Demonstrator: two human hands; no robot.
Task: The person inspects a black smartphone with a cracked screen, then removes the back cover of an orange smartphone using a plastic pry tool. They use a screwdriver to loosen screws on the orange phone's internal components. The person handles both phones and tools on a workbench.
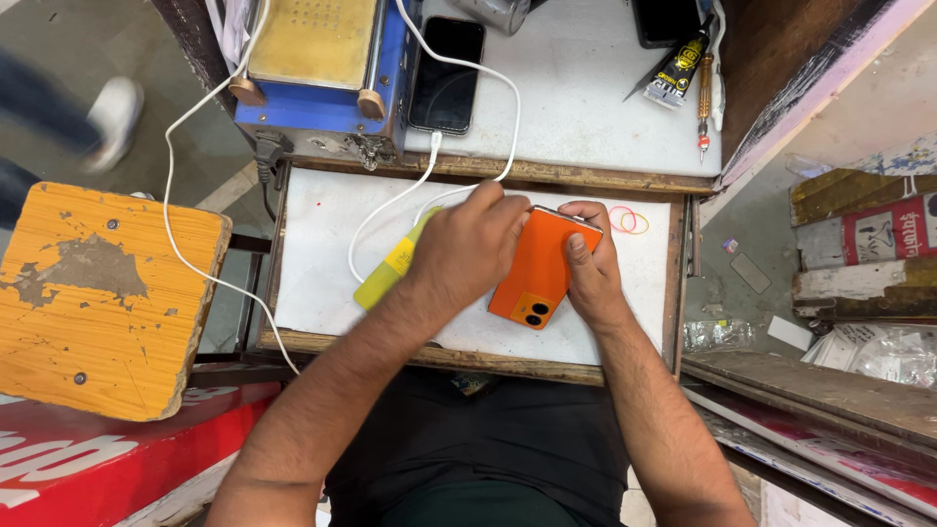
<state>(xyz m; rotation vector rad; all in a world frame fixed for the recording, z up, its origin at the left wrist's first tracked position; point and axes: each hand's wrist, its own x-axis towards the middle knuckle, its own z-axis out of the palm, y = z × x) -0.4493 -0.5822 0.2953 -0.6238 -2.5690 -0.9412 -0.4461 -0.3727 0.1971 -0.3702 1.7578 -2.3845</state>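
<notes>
An orange phone (535,275) lies back side up on a white work board (322,244), its twin camera lenses toward me. My right hand (590,259) grips its right edge, thumb on the back. My left hand (468,244) rests over the phone's left side, fingers curled at its top edge. A yellow-green tool (390,268) lies under my left wrist; whether the hand holds it cannot be told.
A white cable (390,200) loops from the upper shelf, where a black phone (447,73), a blue-and-yellow heating machine (317,68), a glue tube (675,73) and a screwdriver (703,102) lie. Rubber bands (630,220) sit right. An orange stool (93,293) stands left.
</notes>
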